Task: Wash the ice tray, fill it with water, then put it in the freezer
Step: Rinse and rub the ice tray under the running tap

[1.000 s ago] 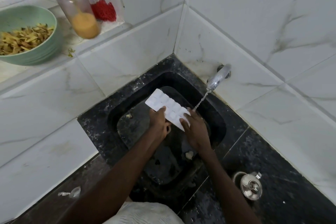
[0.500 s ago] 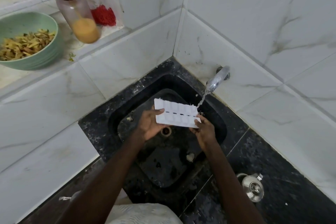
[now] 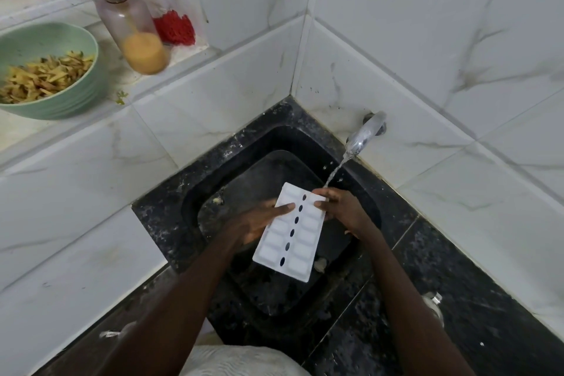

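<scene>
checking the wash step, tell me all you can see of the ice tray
The ice tray is white, plastic-looking, a long rectangle with two rows of rounded cells and dark oval slots between them. It is held tilted over the black sink; the left hand grips its edge, the right hand its far corner.

Lighting: we record soft, bright, even light on the white tiles (image 3: 427,40); the black sink (image 3: 158,223) stays dark.
Shadows: faint.
Glare: 1 highlight on the tap (image 3: 364,133).
Focus: ice tray (image 3: 305,236) crisp, soap bottle (image 3: 128,18) smeared.
Distortion: we see tile lines bow toward the edges.
</scene>
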The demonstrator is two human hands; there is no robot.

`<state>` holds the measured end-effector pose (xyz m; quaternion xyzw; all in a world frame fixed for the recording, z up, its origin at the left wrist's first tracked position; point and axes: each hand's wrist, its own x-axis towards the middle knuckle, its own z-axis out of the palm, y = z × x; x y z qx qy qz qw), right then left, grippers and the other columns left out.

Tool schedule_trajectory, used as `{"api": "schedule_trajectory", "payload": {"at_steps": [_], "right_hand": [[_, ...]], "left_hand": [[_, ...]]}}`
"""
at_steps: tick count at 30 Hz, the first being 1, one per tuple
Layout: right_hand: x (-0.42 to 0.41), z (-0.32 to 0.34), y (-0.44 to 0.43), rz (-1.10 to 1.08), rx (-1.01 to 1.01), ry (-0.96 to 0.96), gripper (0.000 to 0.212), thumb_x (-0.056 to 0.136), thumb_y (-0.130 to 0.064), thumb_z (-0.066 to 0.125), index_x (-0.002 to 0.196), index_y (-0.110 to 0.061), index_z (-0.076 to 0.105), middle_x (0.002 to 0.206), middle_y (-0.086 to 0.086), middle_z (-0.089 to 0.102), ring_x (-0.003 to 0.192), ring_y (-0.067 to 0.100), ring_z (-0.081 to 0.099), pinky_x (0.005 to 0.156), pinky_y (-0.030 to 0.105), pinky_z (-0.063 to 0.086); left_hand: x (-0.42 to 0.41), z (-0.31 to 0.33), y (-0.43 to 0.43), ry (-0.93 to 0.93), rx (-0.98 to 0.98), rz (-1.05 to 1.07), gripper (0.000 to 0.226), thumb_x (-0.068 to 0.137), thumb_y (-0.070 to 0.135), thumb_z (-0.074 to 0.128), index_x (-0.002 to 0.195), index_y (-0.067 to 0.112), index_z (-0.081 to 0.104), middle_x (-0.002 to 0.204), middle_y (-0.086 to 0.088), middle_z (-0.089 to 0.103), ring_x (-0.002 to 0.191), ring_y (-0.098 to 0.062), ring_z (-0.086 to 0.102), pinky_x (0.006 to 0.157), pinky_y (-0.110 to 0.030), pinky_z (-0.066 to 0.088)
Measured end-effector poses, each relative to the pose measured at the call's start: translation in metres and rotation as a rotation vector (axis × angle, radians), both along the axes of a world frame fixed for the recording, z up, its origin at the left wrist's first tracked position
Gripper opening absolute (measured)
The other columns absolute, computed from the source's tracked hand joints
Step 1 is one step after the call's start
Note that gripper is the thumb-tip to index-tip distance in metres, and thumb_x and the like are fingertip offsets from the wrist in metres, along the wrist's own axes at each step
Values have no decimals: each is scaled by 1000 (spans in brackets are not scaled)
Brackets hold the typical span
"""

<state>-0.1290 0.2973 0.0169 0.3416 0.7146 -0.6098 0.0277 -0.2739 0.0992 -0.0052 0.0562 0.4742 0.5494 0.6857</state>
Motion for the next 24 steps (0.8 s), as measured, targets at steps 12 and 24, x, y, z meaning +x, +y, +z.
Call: {"api": "schedule_trajectory", "payload": {"at_steps": [12,24], "right_hand": [[3,-13,-56,-302,534,-38,23,107,-26,52,107,-13,71,99,2,73,91,19,68,89,36,53],[14,-3,-51,-249,295,-50,47,106,-43,49,149,-23,54,155,-4,52,139,16,51,120,46,38]], "left_hand": [[25,-5,20,162,-105,262,39,104,39,55,129,10,64,119,-17,74,108,-40,71,95,-60,56],[31,-2,30,179,-129,423,36,105,37,55,125,10,66,109,-13,78,96,-34,76,78,-47,63]]}}
